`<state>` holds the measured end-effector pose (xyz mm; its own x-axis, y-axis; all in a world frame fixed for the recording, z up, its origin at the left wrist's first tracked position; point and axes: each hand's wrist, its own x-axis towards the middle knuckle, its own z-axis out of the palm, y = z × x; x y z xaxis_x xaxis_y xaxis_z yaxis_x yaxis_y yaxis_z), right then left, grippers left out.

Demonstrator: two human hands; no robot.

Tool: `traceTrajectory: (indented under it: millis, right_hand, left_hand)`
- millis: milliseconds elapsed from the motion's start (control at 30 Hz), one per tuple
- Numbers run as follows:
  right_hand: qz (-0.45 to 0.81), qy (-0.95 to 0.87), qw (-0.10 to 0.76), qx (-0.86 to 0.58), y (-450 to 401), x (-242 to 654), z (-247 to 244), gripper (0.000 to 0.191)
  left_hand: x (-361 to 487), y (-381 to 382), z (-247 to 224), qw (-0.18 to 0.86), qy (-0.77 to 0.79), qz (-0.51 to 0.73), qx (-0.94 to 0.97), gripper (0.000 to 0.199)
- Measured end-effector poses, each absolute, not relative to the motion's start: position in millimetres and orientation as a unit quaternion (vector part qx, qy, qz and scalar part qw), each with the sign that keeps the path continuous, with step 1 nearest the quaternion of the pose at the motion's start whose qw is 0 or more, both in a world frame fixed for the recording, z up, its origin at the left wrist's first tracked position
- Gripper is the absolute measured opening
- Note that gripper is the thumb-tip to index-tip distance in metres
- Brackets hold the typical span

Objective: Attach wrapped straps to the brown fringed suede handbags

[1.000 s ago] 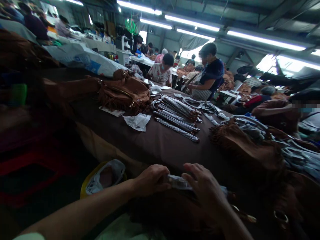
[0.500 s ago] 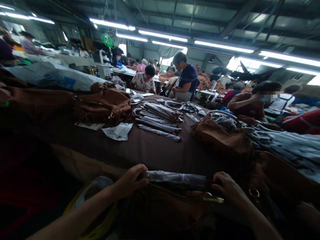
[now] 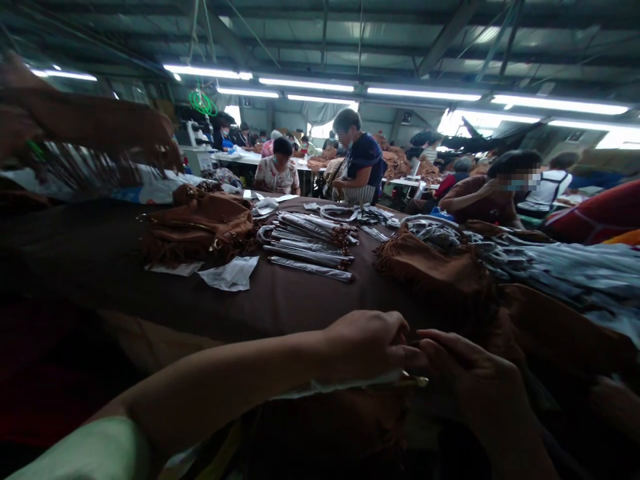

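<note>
My left hand [image 3: 373,341] has crossed over to my right hand [image 3: 467,367], and their fingertips meet above my lap. Both hands are closed, with fingers pinched around a small dark end piece that is mostly hidden. A plastic-wrapped strap [image 3: 335,385] shows partly beneath my left forearm. Under it lies a brown bag [image 3: 360,413], very dark in the shade, with a gold-coloured metal zip end [image 3: 416,380] just below my fingertips.
Several wrapped straps [image 3: 310,250] lie on the dark-covered table [image 3: 280,307]. A brown fringed bag [image 3: 200,227] is left of them, another fringed bag [image 3: 435,267] right. White paper [image 3: 233,273] lies nearby. At far left, a person's hands hold up brown fringed material [image 3: 95,127].
My left hand has moved right from the strap's left end to my right hand, its forearm now covering much of the strap. At far left, brown fringed material has been lifted.
</note>
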<state>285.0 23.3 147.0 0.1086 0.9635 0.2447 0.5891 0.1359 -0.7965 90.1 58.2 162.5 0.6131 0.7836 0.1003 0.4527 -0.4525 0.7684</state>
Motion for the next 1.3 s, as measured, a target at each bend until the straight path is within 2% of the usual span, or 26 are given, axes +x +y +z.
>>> traceTrajectory:
  millis: [100, 200, 300, 367, 500, 567, 633, 733, 833, 933, 1000, 1100, 1167, 1300]
  right_hand:
    - [0.224, -0.604, 0.421, -0.638, 20, 293, 130, 0.038]
    - [0.221, -0.565, 0.445, -0.659, 21, 314, 104, 0.045]
    - [0.28, -0.542, 0.447, -0.654, 15, 322, 69, 0.047]
    - [0.286, -0.566, 0.456, -0.625, 6, 318, 45, 0.04]
    - [0.108, -0.642, 0.53, -0.543, -11, 298, 12, 0.019]
    - [0.047, -0.694, 0.533, -0.481, -13, 289, 6, 0.021]
    - [0.032, -0.74, 0.52, -0.427, -12, 284, 6, 0.028]
    - [0.073, -0.785, 0.487, -0.377, -13, 282, 10, 0.031]
    - [0.119, -0.784, 0.484, -0.37, -18, 289, 7, 0.023]
    - [0.144, -0.686, 0.525, -0.482, -15, 305, -3, 0.013]
    - [0.206, -0.635, 0.512, -0.541, -4, 315, -9, 0.024]
    - [0.365, -0.658, 0.444, -0.486, 16, 322, -9, 0.041]
    - [0.431, -0.677, 0.409, -0.435, 26, 320, -5, 0.04]
    - [0.483, -0.684, 0.384, -0.39, 31, 312, 4, 0.036]
  left_hand:
    - [101, 64, 152, 0.535, 0.347, 0.123, 0.76, 0.035]
    - [96, 69, 141, 0.617, 0.349, 0.115, 0.696, 0.032]
    - [94, 73, 135, 0.612, 0.401, 0.125, 0.671, 0.033]
    - [96, 72, 131, 0.6, 0.425, 0.143, 0.663, 0.036]
    - [106, 64, 124, 0.534, 0.465, 0.169, 0.686, 0.048]
    - [110, 61, 115, 0.478, 0.484, 0.155, 0.716, 0.057]
    - [112, 61, 101, 0.495, 0.485, 0.127, 0.71, 0.058]
    - [113, 63, 71, 0.615, 0.452, 0.119, 0.635, 0.049]
    - [111, 65, 46, 0.673, 0.426, 0.149, 0.585, 0.04]
    - [107, 65, 36, 0.68, 0.417, 0.163, 0.58, 0.037]
    - [105, 65, 35, 0.677, 0.422, 0.16, 0.582, 0.036]
    - [101, 66, 36, 0.668, 0.429, 0.147, 0.59, 0.033]
    - [97, 68, 34, 0.663, 0.426, 0.138, 0.6, 0.036]
    - [86, 70, 27, 0.645, 0.432, 0.12, 0.619, 0.038]
